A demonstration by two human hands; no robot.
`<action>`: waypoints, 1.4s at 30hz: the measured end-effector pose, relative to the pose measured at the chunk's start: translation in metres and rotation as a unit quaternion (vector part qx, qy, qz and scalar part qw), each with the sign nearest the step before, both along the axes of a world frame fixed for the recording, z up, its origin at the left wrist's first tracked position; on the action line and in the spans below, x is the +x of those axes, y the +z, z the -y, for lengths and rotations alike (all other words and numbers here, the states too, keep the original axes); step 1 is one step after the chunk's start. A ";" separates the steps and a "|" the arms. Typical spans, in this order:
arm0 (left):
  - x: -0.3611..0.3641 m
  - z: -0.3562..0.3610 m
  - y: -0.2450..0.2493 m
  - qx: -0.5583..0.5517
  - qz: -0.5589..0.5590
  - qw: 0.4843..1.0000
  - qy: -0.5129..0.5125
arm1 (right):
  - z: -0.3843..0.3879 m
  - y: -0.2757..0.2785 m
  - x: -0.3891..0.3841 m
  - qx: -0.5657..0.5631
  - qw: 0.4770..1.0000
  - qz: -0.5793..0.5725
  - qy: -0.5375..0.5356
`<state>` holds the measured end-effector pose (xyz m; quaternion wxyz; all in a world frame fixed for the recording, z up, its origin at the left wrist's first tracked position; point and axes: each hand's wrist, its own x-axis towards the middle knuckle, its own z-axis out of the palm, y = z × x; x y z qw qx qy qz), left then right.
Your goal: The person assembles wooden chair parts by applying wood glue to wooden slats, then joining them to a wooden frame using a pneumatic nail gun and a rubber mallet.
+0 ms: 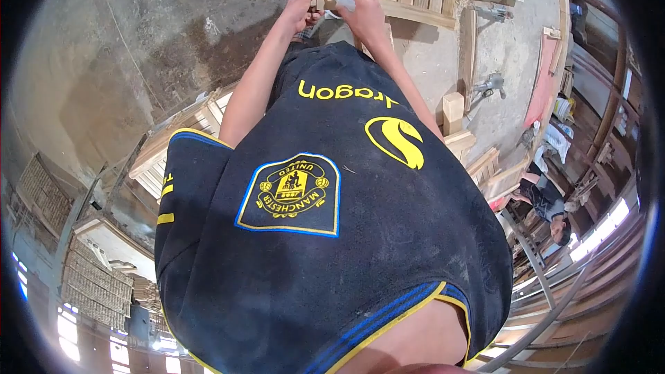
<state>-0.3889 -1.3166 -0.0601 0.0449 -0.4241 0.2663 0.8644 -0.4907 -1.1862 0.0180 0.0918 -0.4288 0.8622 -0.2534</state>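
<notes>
At the top of the head view, my left hand (300,14) is closed with a small piece of wood (319,2) between its fingers. Close beside it, my right hand (363,17) wraps round a small whitish plastic bottle (343,1). The bottle lies sideways, its nozzle end right at the wood piece. Just beyond my right hand is a slatted wooden panel (409,12) with a thick edge rail.
Metal clamps (493,84) and a long wooden bar (468,52) lie on the right. Wooden blocks (453,112) stand nearer my right side. Another slatted wooden piece (149,170) is on my left. Another person (544,197) is farther off at the right.
</notes>
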 end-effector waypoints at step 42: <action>0.001 0.000 -0.003 0.023 0.004 0.999 0.037 | -0.063 0.003 -0.006 -0.056 0.968 0.142 -0.198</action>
